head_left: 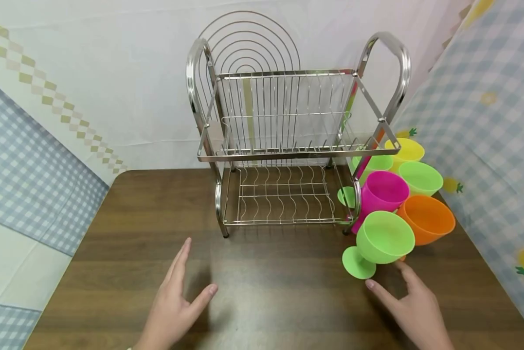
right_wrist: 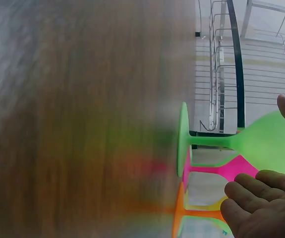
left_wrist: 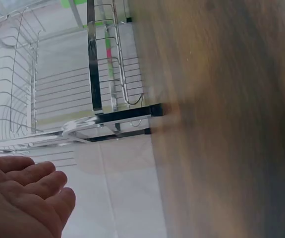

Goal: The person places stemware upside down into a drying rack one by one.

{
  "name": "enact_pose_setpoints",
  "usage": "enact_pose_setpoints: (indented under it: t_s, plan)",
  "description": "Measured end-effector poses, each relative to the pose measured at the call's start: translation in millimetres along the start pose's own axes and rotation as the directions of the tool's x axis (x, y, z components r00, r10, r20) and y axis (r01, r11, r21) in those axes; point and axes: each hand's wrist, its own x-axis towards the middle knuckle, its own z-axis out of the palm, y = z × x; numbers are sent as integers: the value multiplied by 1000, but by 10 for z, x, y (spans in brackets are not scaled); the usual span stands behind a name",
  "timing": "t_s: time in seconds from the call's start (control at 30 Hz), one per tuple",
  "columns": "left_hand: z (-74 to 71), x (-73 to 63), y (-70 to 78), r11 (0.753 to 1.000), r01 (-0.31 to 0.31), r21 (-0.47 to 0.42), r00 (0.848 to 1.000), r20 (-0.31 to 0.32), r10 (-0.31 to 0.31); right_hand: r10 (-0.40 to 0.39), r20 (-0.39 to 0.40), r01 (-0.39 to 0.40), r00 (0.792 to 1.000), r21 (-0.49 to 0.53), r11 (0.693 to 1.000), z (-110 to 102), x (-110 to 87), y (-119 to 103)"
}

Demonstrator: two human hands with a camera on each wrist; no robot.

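A light green plastic goblet (head_left: pixel 386 238) with a round foot stands upright at the front of a group of goblets. My right hand (head_left: pixel 412 308) is just in front of it, thumb and fingers spread apart and holding nothing. In the right wrist view, the fingers (right_wrist: pixel 254 198) and thumb lie on either side of the goblet's green bowl (right_wrist: pixel 271 141). Over the table's left half hovers my left hand (head_left: pixel 171 299), fingers extended and thumb apart, with nothing in it. The left wrist view shows its palm (left_wrist: pixel 18 203) beside the metal dish rack (left_wrist: pixel 95 59).
Behind the hands, a two-tier chrome dish rack (head_left: pixel 297 155) stands at the back of the wooden table (head_left: pixel 270 291). Magenta (head_left: pixel 384 189), orange (head_left: pixel 428 218), yellow (head_left: pixel 406 150) and more green goblets (head_left: pixel 421 177) crowd its right side. Checked cloth (head_left: pixel 485 121) hangs at the sides.
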Motion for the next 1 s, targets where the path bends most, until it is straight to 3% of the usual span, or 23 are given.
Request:
enact_pose_setpoints:
  t_s: [0.2, 0.37, 0.5, 0.67, 0.87, 1.0]
  plan:
    - [76, 27, -33, 999, 30, -43, 998, -49, -32, -55, -65, 60, 996, 70, 996, 94, 63, -33]
    - [143, 46, -58, 996, 30, -88, 995, -97, -38, -81, -51, 87, 995, 140, 986, 142, 149, -22]
    - [186, 74, -58, 990, 48, -133, 992, -106, -62, -78, -13, 79, 997, 174, 982, 159, 220, 13]
    - [251, 130, -41, 979, 23, -201, 991, -127, -49, -28, 32, 22, 999, 175, 984, 160, 283, 44]
    - [313, 151, -16, 965, 3, -261, 990, -137, -40, -2, 1, 1, 1000, 188, 982, 199, 335, 33]
    - [323, 144, -16, 963, 11, -269, 989, -140, -50, -3, -21, 9, 1000, 273, 962, 228, 372, 19]
